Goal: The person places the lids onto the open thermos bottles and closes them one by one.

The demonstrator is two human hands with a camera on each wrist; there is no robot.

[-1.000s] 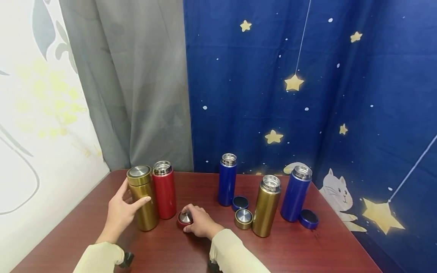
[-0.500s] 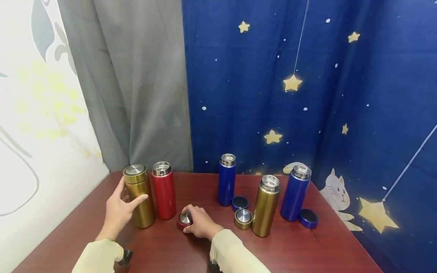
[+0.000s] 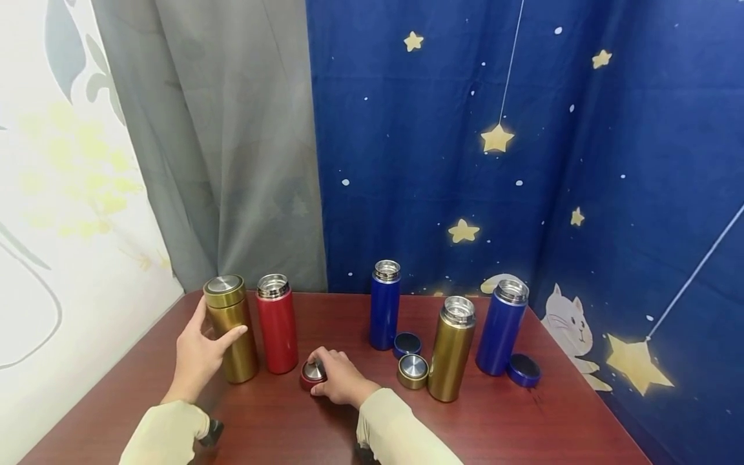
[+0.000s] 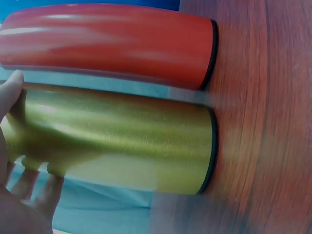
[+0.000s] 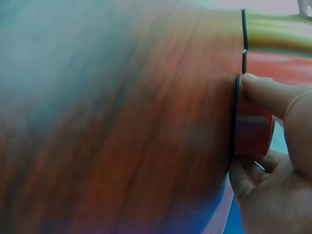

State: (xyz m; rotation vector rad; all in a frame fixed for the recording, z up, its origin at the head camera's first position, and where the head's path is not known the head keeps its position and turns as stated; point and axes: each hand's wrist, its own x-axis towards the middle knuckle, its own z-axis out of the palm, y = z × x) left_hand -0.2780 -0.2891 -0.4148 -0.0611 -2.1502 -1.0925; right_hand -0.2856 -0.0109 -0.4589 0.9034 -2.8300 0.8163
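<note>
My left hand (image 3: 197, 358) grips a capped gold thermos (image 3: 237, 349), thumb on one side and fingers on the other. The thermos is upright, its base at the tabletop in the left wrist view. Just right of it stands an uncapped red thermos (image 3: 279, 332), with a narrow gap between the two. My right hand (image 3: 343, 381) pinches a red lid (image 3: 308, 382) with a silver top, low at the table. From the right wrist view, thumb and fingers lie on opposite sides of the red lid (image 5: 253, 124).
On the right stand an uncapped gold thermos (image 3: 452, 358) and two uncapped blue thermoses, one farther back (image 3: 385, 316) and one at the right (image 3: 501, 332). A gold lid (image 3: 413, 371) and two blue lids lie beside them. Curtains hang behind the wooden table (image 3: 279, 426).
My left hand has moved the capped gold thermos left and slightly back, widening the gap to the red thermos. My right hand has stayed at the red lid.
</note>
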